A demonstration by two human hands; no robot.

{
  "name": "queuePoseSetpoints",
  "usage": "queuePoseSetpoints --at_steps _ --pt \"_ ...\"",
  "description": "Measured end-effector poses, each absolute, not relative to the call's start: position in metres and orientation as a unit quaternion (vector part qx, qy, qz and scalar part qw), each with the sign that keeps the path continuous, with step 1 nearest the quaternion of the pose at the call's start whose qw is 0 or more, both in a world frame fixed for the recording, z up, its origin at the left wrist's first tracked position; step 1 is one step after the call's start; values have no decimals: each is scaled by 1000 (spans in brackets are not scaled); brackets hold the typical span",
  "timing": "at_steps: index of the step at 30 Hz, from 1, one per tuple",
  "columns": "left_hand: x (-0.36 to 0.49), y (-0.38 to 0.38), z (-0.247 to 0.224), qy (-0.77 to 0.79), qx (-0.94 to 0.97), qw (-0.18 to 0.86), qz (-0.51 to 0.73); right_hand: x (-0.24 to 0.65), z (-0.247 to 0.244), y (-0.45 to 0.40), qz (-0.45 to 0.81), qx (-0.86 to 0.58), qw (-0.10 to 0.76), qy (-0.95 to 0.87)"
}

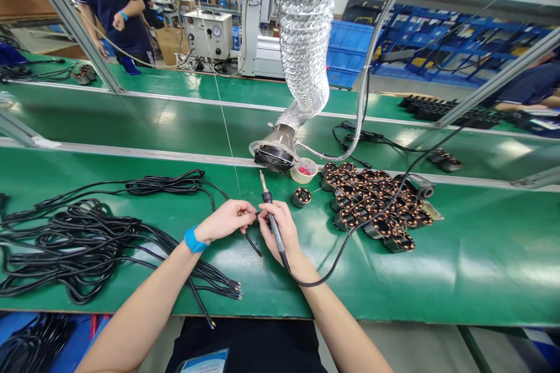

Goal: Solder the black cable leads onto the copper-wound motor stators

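Observation:
A soldering iron point(273, 224) lies across my right hand point(284, 230), its tip pointing up and away from me. That hand's fingers are closed, the thumb and forefinger bent toward my left hand point(234, 217). The left fingertips are pinched together, almost meeting the right ones. Something small and dark shows between the two hands, mostly hidden by the fingers. A black cable point(254, 246) passes beneath my left hand, its end on the green table point(481, 262). Beyond the right hand stands a single copper-wound motor stator point(301, 197).
Many stators point(371, 201) cluster at right, and bundled black cables point(87, 245) cover the left. Past the iron's tip hangs a fume extractor fan point(275, 157) on a foil duct point(306, 29), beside a small tub point(303, 171) with red contents. A person point(109, 6) stands across the bench.

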State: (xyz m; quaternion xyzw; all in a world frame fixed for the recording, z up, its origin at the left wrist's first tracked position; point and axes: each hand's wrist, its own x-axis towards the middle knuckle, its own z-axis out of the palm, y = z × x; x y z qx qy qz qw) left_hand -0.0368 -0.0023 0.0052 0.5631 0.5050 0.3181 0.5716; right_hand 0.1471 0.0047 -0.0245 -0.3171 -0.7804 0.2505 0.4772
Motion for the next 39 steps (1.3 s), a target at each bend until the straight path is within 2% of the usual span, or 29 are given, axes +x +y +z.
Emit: queuePoseSetpoints --at_steps 8,22,30,39 --pt "-42 -1 5 499 572 575 306 149 -20 5 249 -315 485 -777" --pt "-31 -3 4 476 451 681 327 150 -24 5 264 -308 474 -782" --pt "-26 -2 -1 506 457 652 332 150 -23 4 278 -305 474 -778" --pt "-25 -4 1 533 476 623 318 161 -8 5 225 -369 569 -700"
